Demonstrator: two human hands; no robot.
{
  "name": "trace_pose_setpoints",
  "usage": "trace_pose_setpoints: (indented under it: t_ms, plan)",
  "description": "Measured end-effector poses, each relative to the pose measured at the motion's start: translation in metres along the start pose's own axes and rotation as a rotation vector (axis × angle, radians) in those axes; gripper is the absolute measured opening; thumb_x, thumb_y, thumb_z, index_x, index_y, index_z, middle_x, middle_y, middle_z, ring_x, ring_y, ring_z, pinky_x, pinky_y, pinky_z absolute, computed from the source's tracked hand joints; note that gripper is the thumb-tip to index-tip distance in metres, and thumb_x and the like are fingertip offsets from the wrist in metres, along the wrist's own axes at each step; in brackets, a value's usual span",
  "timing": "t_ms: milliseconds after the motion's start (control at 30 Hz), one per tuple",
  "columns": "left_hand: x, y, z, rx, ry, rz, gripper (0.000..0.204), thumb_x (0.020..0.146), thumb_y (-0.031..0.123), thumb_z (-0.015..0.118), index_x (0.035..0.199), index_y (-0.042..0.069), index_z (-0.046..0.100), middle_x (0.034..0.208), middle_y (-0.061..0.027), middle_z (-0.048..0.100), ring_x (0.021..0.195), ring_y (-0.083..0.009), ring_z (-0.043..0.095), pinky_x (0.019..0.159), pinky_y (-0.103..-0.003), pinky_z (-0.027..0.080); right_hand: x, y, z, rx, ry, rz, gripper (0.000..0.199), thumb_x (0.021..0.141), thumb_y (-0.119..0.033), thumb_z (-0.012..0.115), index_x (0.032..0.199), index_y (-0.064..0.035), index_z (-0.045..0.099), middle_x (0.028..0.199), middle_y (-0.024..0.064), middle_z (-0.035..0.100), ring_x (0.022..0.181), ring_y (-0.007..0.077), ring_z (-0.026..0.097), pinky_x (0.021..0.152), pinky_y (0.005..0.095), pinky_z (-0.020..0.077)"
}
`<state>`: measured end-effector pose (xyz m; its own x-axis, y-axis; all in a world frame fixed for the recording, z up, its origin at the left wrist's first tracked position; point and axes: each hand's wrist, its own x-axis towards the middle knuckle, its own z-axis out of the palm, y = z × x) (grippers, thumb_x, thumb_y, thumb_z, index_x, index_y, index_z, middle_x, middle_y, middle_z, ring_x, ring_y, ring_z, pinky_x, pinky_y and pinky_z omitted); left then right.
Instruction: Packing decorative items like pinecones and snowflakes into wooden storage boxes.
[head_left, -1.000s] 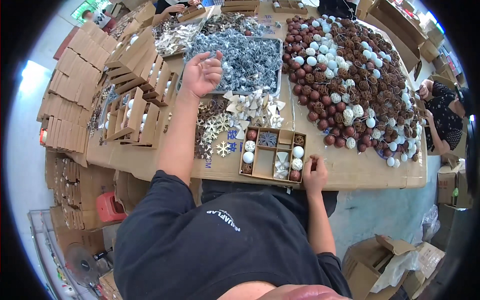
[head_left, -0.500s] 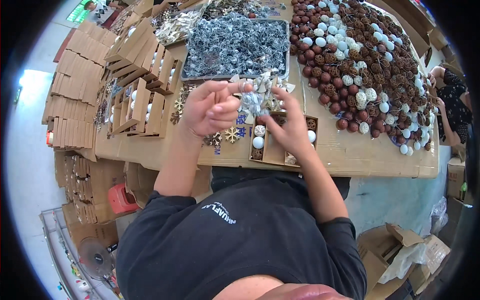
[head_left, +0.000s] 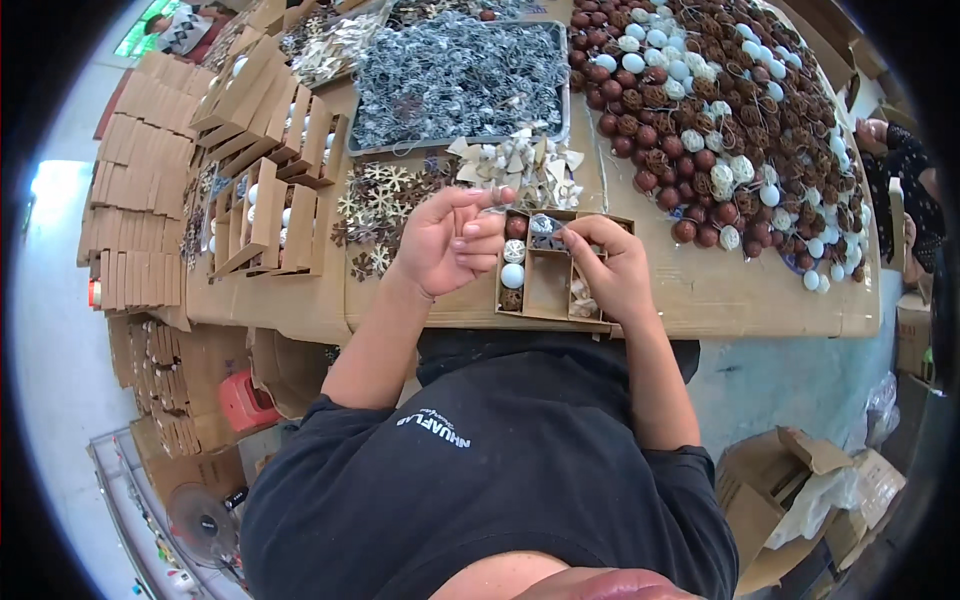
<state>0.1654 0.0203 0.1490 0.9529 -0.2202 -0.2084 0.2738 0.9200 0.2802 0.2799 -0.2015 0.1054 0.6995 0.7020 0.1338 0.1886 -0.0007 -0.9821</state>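
Observation:
A small divided cardboard box (head_left: pixel 548 296) lies on the table in front of me, with white, brown and dark red balls in its left column. My right hand (head_left: pixel 615 272) is over its right side, thumb and forefinger pinching a small shiny silver ornament (head_left: pixel 546 238) at the far middle compartment. My left hand (head_left: pixel 455 242) is raised just left of the box, its fingers curled and the forefinger reaching toward the box. Something small and glinting shows at its fingertips, too small to name. The near middle compartment shows bare cardboard; part of the right column is hidden by my right hand.
Behind the box stand a grey tray (head_left: pixel 352 150) of silver ornaments and a pile of whitish wooden pieces (head_left: pixel 530 165). Wooden snowflakes (head_left: pixel 385 205) lie left. Brown and white balls (head_left: pixel 710 150) cover the right side. Filled boxes (head_left: pixel 265 225) stand left; a co-worker (head_left: pixel 905 190) is at the far right.
Both hands have come nearer to me. The silver ornaments held up between them are now apart: my right hand has lowered one to the box. My left hand stays raised.

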Motion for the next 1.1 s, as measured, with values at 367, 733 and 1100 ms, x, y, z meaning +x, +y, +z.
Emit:
trace_pose_setpoints:
  t_ms: [367,733,1100]
  plan:
    - [0.019,-0.017,0.013,0.233,0.031,-0.045,0.040,0.103,0.025,0.044,0.132,-0.001,0.050,0.071,0.0016,0.053,0.054,-0.0040,0.038,0.049,-0.019,0.031,-0.002,0.008,-0.001,-0.149,0.213,-0.086,0.010,0.094,-0.008,0.068,0.097,0.0018,0.069,0.084,0.0016,0.065,0.075,0.0087,0.057,0.069,0.0246,0.0468]
    - [0.024,-0.026,0.003,0.314,0.068,-0.034,0.037,0.102,0.023,0.046,0.129,-0.001,0.053,0.077,-0.0027,0.059,0.053,-0.0040,0.038,0.049,-0.021,0.034,-0.004,-0.003,-0.002,0.012,0.146,0.065,0.014,0.094,-0.010,0.067,0.095,0.0037,0.067,0.082,0.0090,0.068,0.076,0.0136,0.063,0.073,0.0293,0.0512]
    - [0.029,-0.043,0.010,0.716,0.277,0.086,0.028,0.101,0.014,0.054,0.125,0.000,0.058,0.079,0.0003,0.058,0.056,-0.0024,0.039,0.051,-0.018,0.033,-0.007,-0.010,-0.003,0.007,0.133,0.072,0.016,0.096,-0.012,0.066,0.096,0.0039,0.066,0.079,0.0074,0.067,0.072,0.0116,0.061,0.069,0.0279,0.0497]
